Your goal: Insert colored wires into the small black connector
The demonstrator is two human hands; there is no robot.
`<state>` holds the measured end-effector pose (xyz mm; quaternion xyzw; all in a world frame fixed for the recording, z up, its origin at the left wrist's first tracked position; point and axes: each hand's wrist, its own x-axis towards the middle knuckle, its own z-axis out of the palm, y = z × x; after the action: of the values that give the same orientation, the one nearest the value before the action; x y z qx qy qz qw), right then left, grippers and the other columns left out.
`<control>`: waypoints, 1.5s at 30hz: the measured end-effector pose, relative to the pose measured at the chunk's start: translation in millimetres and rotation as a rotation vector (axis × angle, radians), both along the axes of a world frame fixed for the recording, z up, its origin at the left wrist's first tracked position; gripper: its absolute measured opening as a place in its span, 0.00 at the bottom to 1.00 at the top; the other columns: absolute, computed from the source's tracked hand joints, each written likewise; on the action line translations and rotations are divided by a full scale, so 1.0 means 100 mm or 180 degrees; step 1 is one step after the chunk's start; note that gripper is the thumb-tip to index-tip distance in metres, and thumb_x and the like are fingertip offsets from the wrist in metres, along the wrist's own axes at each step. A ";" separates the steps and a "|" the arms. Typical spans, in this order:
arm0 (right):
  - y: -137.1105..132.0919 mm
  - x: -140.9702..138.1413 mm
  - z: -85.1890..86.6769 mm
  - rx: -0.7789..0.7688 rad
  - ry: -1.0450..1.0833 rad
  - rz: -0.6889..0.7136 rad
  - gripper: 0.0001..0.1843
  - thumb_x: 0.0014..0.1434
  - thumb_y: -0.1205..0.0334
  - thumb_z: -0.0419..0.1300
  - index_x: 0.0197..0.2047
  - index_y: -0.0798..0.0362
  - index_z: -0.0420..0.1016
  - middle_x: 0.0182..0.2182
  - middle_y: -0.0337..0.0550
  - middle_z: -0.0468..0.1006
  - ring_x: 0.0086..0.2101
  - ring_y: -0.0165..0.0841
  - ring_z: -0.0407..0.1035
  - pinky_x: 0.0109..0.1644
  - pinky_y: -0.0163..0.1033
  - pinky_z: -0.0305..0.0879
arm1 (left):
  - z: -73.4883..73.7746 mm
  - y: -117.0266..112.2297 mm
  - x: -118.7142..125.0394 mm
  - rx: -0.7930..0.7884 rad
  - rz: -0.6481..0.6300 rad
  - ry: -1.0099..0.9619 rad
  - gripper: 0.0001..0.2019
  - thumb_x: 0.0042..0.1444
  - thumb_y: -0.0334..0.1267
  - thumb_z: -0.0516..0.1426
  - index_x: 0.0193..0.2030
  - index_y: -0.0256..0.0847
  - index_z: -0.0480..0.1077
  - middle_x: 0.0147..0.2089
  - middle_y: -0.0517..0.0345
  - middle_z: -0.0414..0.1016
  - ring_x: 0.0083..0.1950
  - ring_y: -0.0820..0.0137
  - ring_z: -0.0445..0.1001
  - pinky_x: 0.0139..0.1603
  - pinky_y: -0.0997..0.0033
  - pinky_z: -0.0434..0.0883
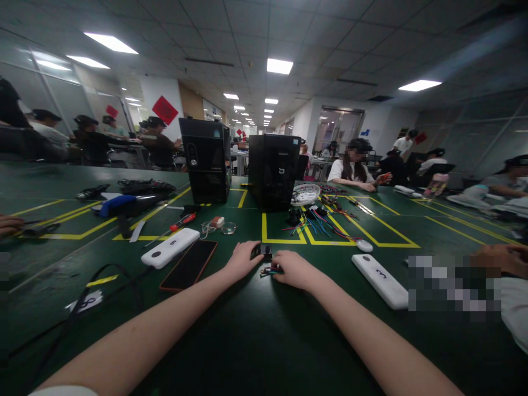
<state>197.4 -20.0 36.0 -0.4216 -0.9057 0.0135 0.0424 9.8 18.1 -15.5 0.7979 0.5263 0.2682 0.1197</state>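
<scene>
My left hand [242, 258] rests on the green table [256, 330] with its fingers closed round a small black part [266, 251]. My right hand [291, 268] lies just right of it, fingers curled on a small connector with coloured wires [270, 270]. The two hands almost touch. A dark phone [190, 265] lies left of my left hand, beside a white power bank [170, 247].
Two black computer towers [206, 159] [273, 170] stand at the table's middle. Loose coloured wires [317, 225], a white basket [305, 193], a red screwdriver [182, 221], a second white power bank [379, 280] and a black cable [103, 275] lie around. Other people sit at the table's far side and at both edges.
</scene>
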 end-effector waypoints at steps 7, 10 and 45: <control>-0.06 -0.05 -0.13 0.0135 -0.0118 0.0001 0.09 0.53 0.68 0.53 0.37 0.58 0.71 0.37 0.52 0.73 0.39 0.37 0.67 0.43 0.38 0.61 | 0.07 -0.03 0.10 -0.0071 -0.0034 0.0026 0.20 0.55 0.42 0.54 0.54 0.42 0.63 0.55 0.50 0.68 0.57 0.59 0.64 0.61 0.49 0.52; -0.07 -0.04 -0.12 0.0118 0.0222 0.0033 0.09 0.57 0.68 0.49 0.40 0.58 0.68 0.37 0.52 0.73 0.38 0.36 0.68 0.41 0.38 0.61 | 0.08 -0.03 0.09 -0.0081 -0.0068 -0.0044 0.20 0.54 0.41 0.54 0.54 0.42 0.64 0.54 0.50 0.68 0.56 0.58 0.64 0.60 0.49 0.54; 0.67 1.68 0.02 -0.0402 0.0105 -0.4037 0.27 0.52 0.45 0.53 0.45 0.59 0.74 0.44 0.59 0.73 0.43 0.46 0.69 0.39 0.43 0.66 | -0.03 -0.05 -0.05 -0.0116 -0.0786 -0.0384 0.22 0.55 0.38 0.53 0.58 0.42 0.60 0.53 0.51 0.68 0.55 0.63 0.65 0.57 0.59 0.61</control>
<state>365.6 46.7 38.2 -0.8773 -0.4767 0.0457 0.0312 4.6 12.8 -18.0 0.8368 0.4208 0.2893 0.1977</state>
